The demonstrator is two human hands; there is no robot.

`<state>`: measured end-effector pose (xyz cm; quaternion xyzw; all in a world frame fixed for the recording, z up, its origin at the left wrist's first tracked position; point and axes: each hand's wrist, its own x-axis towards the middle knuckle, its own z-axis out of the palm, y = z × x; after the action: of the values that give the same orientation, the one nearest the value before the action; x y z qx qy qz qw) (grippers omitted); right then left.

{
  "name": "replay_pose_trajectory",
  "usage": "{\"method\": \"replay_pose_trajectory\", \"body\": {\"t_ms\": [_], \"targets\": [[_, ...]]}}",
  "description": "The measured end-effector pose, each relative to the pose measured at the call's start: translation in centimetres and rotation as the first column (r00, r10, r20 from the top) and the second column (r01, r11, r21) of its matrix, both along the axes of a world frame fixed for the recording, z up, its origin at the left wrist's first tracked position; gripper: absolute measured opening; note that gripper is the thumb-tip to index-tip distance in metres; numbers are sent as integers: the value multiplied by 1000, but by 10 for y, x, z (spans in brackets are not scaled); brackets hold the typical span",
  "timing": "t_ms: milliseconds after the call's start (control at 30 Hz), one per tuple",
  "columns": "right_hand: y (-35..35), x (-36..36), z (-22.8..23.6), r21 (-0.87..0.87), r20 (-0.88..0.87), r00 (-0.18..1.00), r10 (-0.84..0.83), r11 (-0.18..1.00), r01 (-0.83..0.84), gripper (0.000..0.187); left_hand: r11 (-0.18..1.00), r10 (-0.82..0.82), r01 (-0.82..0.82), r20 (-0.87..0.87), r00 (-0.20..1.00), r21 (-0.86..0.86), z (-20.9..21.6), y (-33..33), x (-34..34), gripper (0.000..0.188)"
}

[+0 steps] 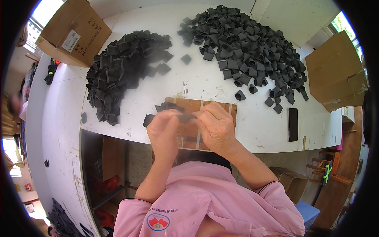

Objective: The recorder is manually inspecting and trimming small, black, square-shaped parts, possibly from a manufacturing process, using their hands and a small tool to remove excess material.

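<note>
Both my hands are closed in a pinch on one small black fabric-like piece [185, 118], stretched between them above a brown board [231, 118] with pale strips. My left hand [162, 128] grips its left end and my right hand [216, 127] its right end. The fingers partly cover the piece, so its exact shape is hard to tell. Just beyond my left hand, a few more black pieces [169, 106] lie at the board's far left corner, and another black piece [148, 120] is beside that hand.
A heap of flat black pieces [112, 75] covers the white table's left side. Right of it spreads a bigger pile of short black tubes [252, 47]. Cardboard boxes stand at the far left [79, 35] and right [335, 75]. A dark phone [293, 125] lies near the front edge.
</note>
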<state>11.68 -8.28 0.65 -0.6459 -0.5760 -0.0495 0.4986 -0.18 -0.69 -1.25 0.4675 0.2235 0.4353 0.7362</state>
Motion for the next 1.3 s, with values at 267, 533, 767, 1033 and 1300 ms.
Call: {"method": "replay_pose_trajectory", "body": {"t_ms": [267,533,767,1033,1300], "targets": [[1,40,1,-7,-773,630,-70,995,101,22,663,424,322,-693,583,676,-55,38,14,24],[-41,4,-48,-370,-853,486,-188,876,-310,23,467,528,604,-751,395,646,-92,53,22,19],[-41,-18,-41,-422,-692,710,-131,872,-250,23,668,417,75,-456,786,741,-47,18,-1,16],[-39,-17,-51,-29,-997,74,-7,954,-298,14,927,-268,208,-163,950,-313,-11,-32,-13,27],[-49,14,-37,37,-999,2,45,850,-525,11,617,-615,557,101,782,-555,-3,-11,-12,17]]}}
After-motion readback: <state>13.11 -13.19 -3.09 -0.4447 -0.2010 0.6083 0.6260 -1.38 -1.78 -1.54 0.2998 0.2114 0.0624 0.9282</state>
